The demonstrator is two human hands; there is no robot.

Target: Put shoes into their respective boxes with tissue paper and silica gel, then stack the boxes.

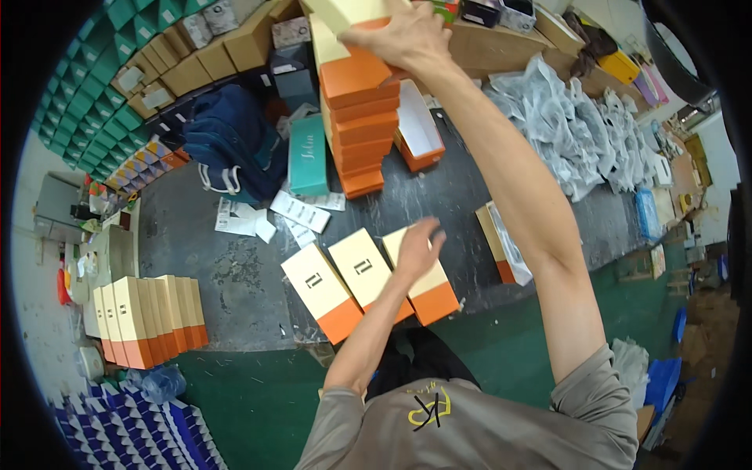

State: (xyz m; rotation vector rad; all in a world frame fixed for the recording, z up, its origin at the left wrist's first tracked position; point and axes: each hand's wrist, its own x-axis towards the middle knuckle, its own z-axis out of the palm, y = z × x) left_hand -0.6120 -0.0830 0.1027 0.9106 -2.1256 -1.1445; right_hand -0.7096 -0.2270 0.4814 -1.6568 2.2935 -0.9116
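Observation:
At the top of a tall stack of orange boxes, my right hand grips a cream-and-orange box, thumb along its near side. The frame's upper edge cuts that box off. Three closed cream-and-orange boxes lie side by side at the front table edge: a left one, a middle one and a right one. My left hand is over the far end of the right one, fingers loosely apart and slightly blurred; whether it touches the lid I cannot tell.
An open orange box stands right of the stack, another open box under my right forearm. A teal box, blue backpack and paper slips lie left. Grey plastic bags heap at right; more boxes stand far left.

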